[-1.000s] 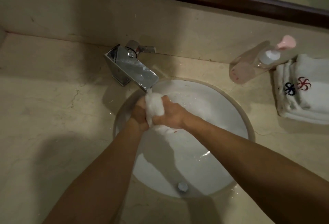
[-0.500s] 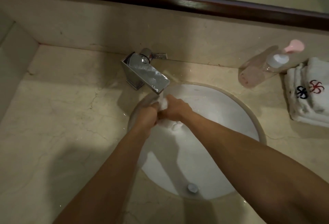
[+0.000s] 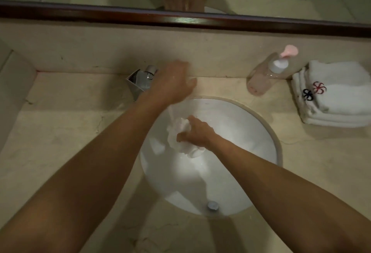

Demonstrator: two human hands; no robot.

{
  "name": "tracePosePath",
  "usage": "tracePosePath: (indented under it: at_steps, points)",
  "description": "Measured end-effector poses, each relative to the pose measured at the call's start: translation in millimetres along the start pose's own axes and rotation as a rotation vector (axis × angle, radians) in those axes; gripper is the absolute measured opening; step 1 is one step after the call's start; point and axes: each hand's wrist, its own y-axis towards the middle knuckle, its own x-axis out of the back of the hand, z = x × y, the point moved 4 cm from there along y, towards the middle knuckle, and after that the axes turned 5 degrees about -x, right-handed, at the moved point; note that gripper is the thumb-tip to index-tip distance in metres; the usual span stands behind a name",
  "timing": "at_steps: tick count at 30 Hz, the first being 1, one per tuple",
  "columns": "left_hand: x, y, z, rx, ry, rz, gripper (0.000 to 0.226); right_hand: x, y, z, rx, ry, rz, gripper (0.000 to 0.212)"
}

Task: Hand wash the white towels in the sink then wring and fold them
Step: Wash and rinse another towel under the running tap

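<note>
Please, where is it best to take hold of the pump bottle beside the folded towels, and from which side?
Probably around the clear body of the pump bottle, from its sink-facing side. It leans tilted against the back wall, and the folded towels crowd its other side. The body is broad; the pink pump head is small and may move if pressed.

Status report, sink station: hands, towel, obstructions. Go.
Left hand over faucet. Right hand grips wet towel under running water in sink. Nothing obstructing.

hands (image 3: 172, 84) 2 | towels (image 3: 337, 94) 4 | tap (image 3: 140, 82) 1 | bottle (image 3: 269, 73) 1 | sink (image 3: 251, 132) 1
</note>
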Motion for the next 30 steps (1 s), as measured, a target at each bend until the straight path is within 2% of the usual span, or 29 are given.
tracePosePath:
  at_steps: [2, 3, 5, 9, 11, 13, 15, 17, 19, 21, 23, 24, 25, 26, 27, 28, 30]
  points:
    - [-16, 22, 18, 0.114, 0.22, 0.186, 0.05, 4, -5, -6, 0.005, 0.021, -0.013, 0.064]
    - [-21, 26, 25, 0.142, 0.274, 0.228, 0.047, 8, -7, -9, 0.005, 0.039, -0.021, 0.063]
    - [-20, 28, 27, 0.15, 0.3, 0.175, 0.032, 15, -11, -14, 0.016, 0.093, -0.026, 0.065]
    - [-20, 15, 23, 0.101, 0.315, 0.116, 0.029, 25, -21, -24, -0.01, 0.237, -0.043, 0.077]
    - [-19, 8, 20, 0.106, 0.338, 0.11, 0.032, 29, -24, -30, 0.002, 0.364, -0.044, 0.071]
    - [-18, -3, 16, 0.059, 0.327, 0.077, 0.042, 34, -28, -37, 0.024, 0.522, -0.024, 0.053]
    - [-22, -25, -2, -0.112, 0.138, -0.076, 0.052, 36, -33, -46, 0.014, 0.691, 0.021, 0.035]
    - [-39, -54, -24, -0.197, -0.133, -0.229, 0.047, 33, -40, -59, -0.063, 0.831, 0.082, 0.029]
    - [-72, -82, -32, -0.034, -0.385, -0.323, 0.037, 29, -46, -72, -0.149, 0.945, 0.178, 0.028]
    - [-107, -103, -29, 0.339, -0.643, -0.363, 0.042, 26, -54, -82, -0.206, 1.048, 0.272, 0.026]
    - [-142, -114, -18, 0.744, -0.927, -0.274, 0.051, 23, -63, -88, -0.248, 1.188, 0.345, 0.022]
    - [-159, -114, -17, 0.883, -1.149, -0.157, 0.056, 22, -65, -90, -0.259, 1.261, 0.377, 0.021]
    - [-172, -112, -21, 0.936, -1.425, -0.022, 0.066, 21, -66, -91, -0.262, 1.326, 0.417, 0.021]
    - [-180, -110, -26, 0.913, -1.653, 0.082, 0.08, 20, -68, -92, -0.263, 1.379, 0.461, 0.022]
    - [-183, -108, -31, 0.851, -1.806, 0.115, 0.093, 18, -68, -93, -0.271, 1.439, 0.499, 0.023]
    - [-184, -106, -34, 0.784, -1.903, 0.123, 0.101, 16, -66, -95, -0.288, 1.509, 0.528, 0.024]
    - [-183, -102, -39, 0.728, -1.952, 0.114, 0.104, 10, -59, -101, -0.319, 1.656, 0.601, 0.027]
